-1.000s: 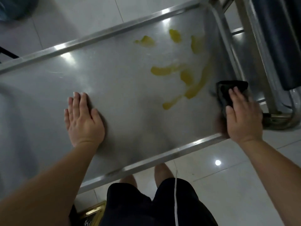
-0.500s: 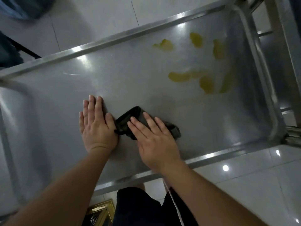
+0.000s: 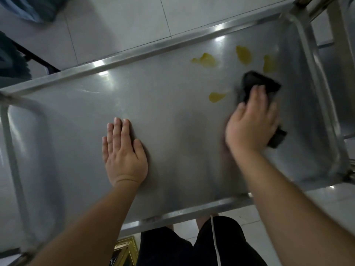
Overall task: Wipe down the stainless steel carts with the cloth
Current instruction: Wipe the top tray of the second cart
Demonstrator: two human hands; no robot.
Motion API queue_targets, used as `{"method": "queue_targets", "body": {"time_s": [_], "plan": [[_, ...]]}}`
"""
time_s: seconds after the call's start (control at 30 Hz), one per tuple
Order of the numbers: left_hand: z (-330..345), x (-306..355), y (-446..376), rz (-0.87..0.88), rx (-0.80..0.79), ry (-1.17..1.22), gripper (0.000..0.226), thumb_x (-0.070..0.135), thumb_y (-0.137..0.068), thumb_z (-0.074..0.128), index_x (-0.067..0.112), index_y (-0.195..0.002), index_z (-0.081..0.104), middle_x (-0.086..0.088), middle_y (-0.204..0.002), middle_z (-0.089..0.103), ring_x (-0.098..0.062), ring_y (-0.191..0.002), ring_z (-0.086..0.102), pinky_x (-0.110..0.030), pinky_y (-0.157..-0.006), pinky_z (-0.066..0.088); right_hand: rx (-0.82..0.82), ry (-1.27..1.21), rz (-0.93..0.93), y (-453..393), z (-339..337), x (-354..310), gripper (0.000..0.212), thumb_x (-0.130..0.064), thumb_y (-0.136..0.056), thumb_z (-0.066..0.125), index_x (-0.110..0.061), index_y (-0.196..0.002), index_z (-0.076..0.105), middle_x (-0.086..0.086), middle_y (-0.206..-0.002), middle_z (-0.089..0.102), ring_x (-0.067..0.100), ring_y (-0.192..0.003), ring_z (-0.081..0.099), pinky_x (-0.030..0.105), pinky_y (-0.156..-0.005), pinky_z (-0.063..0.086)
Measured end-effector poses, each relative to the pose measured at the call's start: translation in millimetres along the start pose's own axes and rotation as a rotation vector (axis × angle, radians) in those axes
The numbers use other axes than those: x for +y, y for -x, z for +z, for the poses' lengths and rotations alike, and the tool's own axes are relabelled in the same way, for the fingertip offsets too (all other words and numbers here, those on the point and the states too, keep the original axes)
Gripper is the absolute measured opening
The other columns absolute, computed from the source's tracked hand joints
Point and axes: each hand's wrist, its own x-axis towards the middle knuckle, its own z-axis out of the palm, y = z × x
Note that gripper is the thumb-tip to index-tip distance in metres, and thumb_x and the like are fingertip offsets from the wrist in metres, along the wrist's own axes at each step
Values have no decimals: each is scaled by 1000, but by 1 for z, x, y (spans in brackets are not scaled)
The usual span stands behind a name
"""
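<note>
A dark cloth [image 3: 257, 84] is lying at the right of the frame on the steel cart [image 3: 172, 112], beside yellow smears [image 3: 205, 60]. The right hand [image 3: 249, 123] is pressing it with straight fingers; the left hand [image 3: 123, 152] is resting flat at centre, fingers together.

The left hand [image 3: 124, 154] lies flat, palm down, fingers straight and together. The right hand [image 3: 251, 124] is motion-blurred; its fingers seem extended, pressing down on the cloth [image 3: 257, 83] beneath its fingertips.
</note>
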Motion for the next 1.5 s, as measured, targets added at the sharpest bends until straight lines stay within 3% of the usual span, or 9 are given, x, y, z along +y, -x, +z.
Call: {"method": "queue_targets", "body": {"time_s": [0.17,0.33,0.5,0.73,0.97,1.1,1.17,1.37,1.5], "plan": [[1,1,0,-30,-1,37,66,38,-102,35,30,-167,28,9,-176,18,-8,-163,5,-39,-133,4,-278,7,-817,125,32,-76,57,-35,-102,52,-23,-158,45,-6,-165,40,29,-155,30,50,-126,19],[1,0,1,-9,21,28,66,35,-102,39,28,-167,30,8,-176,20,-10,-163,8,-38,-133,5,-315,13,-1102,59,28,-56,54,-32,-100,54,-24,-154,52,-6,-160,48,28,-149,43,45,-123,25],[2,-1,1,0,8,-12,65,39,-105,37,30,-168,25,8,-177,17,-10,-164,5,-35,-132,0,-163,102,-751,-101,-2,25,56,-35,-101,44,-16,-153,48,10,-158,49,46,-130,52,55,-111,39],[4,-3,1,6,-3,-34,64,39,-107,34,30,-169,19,9,-177,12,-8,-163,-1,-36,-132,-1,5,77,35,-139,-7,1,64,-39,-101,28,-23,-163,32,-4,-171,27,36,-155,25,55,-127,12],[5,-1,1,-3,2,-20,64,38,-106,36,30,-168,23,9,-177,15,-8,-163,2,-38,-132,2,-214,-1,-666,28,37,-117,59,-34,-101,50,-20,-157,46,-3,-164,41,35,-150,36,50,-123,22],[7,-3,2,10,11,-24,64,38,-107,36,30,-169,21,10,-177,13,-7,-163,1,-34,-131,-1,-349,31,-1036,12,42,-113,57,-39,-104,42,-28,-160,40,-9,-166,37,27,-152,33,44,-126,14],[7,-4,1,11,15,-23,64,38,-106,36,30,-168,22,9,-177,15,-8,-163,2,-34,-131,-1,-316,44,-967,-29,42,-101,58,-39,-103,44,-29,-160,41,-8,-166,37,31,-149,39,43,-122,18],[5,0,1,3,13,-14,64,38,-106,36,29,-168,24,7,-177,16,-8,-163,1,-35,-132,-1,-57,75,-94,-123,29,-84,60,-38,-105,33,-26,-164,29,-9,-172,23,30,-157,20,49,-127,13],[2,1,1,-8,-5,-12,65,38,-105,36,29,-168,25,7,-177,16,-9,-163,3,-37,-132,1,-131,30,-235,-57,38,-134,63,-37,-102,36,-24,-163,33,-7,-170,28,28,-156,24,46,-125,13]]}}
